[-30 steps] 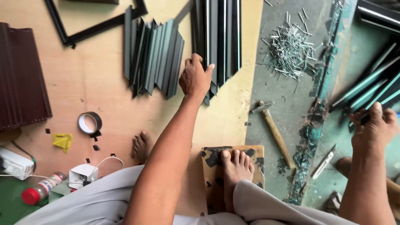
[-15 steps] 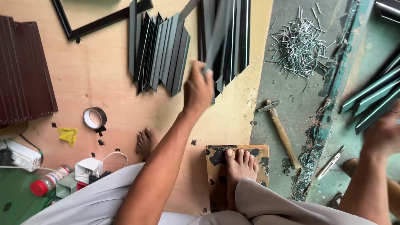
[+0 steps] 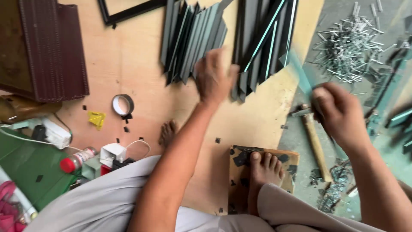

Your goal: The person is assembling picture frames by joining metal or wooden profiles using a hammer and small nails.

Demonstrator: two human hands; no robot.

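My left hand (image 3: 213,78) hovers blurred at the near ends of two piles of dark moulding strips (image 3: 191,38), fingers curled; whether it grips one I cannot tell. The second pile (image 3: 264,38) has teal-edged strips. My right hand (image 3: 339,112) is closed on a blurred teal strip (image 3: 298,71) that sticks up and to the left from the fist, above a hammer (image 3: 316,139) lying on the grey floor. My bare right foot (image 3: 264,172) rests on a wooden block (image 3: 289,160).
A heap of nails (image 3: 347,43) lies at the top right. A tape roll (image 3: 122,104), a yellow scrap (image 3: 97,118), a white box (image 3: 112,153) and a red-capped bottle (image 3: 76,160) sit at the left. Brown ribbed panels (image 3: 56,47) and a black frame (image 3: 128,13) lie beyond.
My right hand came in from the far right toward the hammer, now holding a teal strip. My left hand drew back slightly from the strip piles. The view shifted closer.
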